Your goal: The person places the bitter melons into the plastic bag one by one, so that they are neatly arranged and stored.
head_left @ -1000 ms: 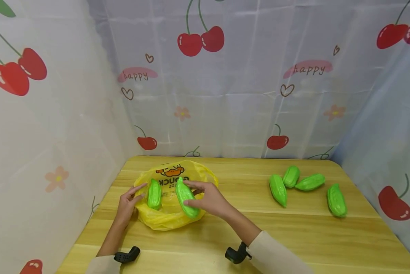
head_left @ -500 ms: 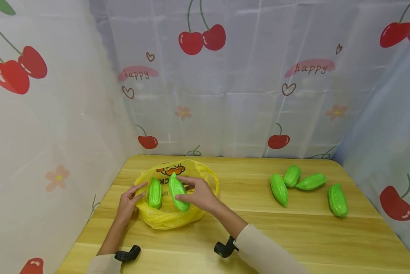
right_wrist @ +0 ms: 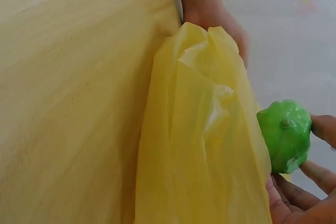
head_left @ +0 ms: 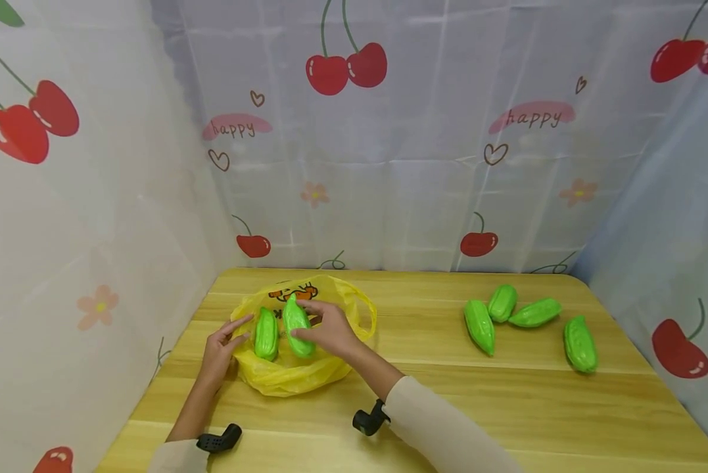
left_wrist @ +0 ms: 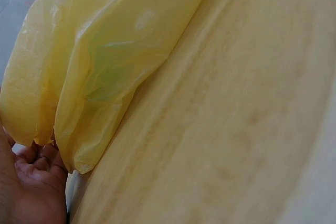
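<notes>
A yellow plastic bag (head_left: 288, 382) sits with its mouth spread at the table's left side. My left hand (head_left: 217, 351) holds its left edge; in the left wrist view curled fingers (left_wrist: 42, 161) meet the gathered plastic, partly hidden. My right hand (head_left: 330, 332) grips a green ribbed bitter melon (head_left: 296, 328) between thumb and fingers, over the bag's mouth. That bitter melon (right_wrist: 286, 135) appears end-on beside the bag in the right wrist view. Another bitter melon (head_left: 266, 335) lies in the bag, left of the held one.
Several more bitter melons lie on the wooden table (head_left: 448, 407) at the right: one slanted (head_left: 480, 327), one behind it (head_left: 503, 303), one lying sideways (head_left: 535, 313) and one farther right (head_left: 580, 345). A cherry-printed curtain (head_left: 401, 197) closes off the back and sides.
My right hand has moved left with the bitter melon, from the bag's right part to close beside the one inside. My left hand has stayed at the bag's edge.
</notes>
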### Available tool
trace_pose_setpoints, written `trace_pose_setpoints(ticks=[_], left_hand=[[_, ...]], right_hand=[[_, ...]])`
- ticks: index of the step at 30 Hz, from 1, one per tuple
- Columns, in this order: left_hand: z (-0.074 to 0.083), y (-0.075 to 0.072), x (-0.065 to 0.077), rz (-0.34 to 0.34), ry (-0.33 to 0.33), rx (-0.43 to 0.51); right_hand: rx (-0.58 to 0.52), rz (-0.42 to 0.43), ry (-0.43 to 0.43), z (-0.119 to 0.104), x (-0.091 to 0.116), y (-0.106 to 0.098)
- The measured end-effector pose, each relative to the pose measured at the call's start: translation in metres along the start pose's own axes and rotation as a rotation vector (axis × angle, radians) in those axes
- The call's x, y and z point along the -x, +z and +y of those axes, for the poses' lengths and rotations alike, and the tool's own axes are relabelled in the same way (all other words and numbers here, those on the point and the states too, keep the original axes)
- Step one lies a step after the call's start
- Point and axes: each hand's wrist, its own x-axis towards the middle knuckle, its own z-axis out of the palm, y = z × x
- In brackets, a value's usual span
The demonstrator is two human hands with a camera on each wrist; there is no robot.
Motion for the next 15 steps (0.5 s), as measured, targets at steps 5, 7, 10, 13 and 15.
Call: trace_pose_setpoints(ticks=[5, 7, 10, 13, 15], left_hand=[[-0.002, 0.000, 0.000, 0.000, 0.003, 0.008], [-0.003, 0.000, 0.000, 0.003, -0.001, 0.007], [-0.003, 0.000, 0.000, 0.001, -0.005, 0.007], [-0.004, 0.000, 0.000, 0.000, -0.002, 0.010], [-0.003, -0.001, 0.000, 0.000, -0.001, 0.009]], right_hand=[[-0.023, 0.007, 0.032, 0.002, -0.007, 0.009], [-0.029, 0.007, 0.045, 0.003, -0.010, 0.012], [-0.042, 0.010, 0.063, 0.004, -0.013, 0.015], [-0.057, 0.021, 0.091, 0.005, -0.017, 0.018], [-0.067, 0.034, 0.114, 0.006, -0.019, 0.020]])
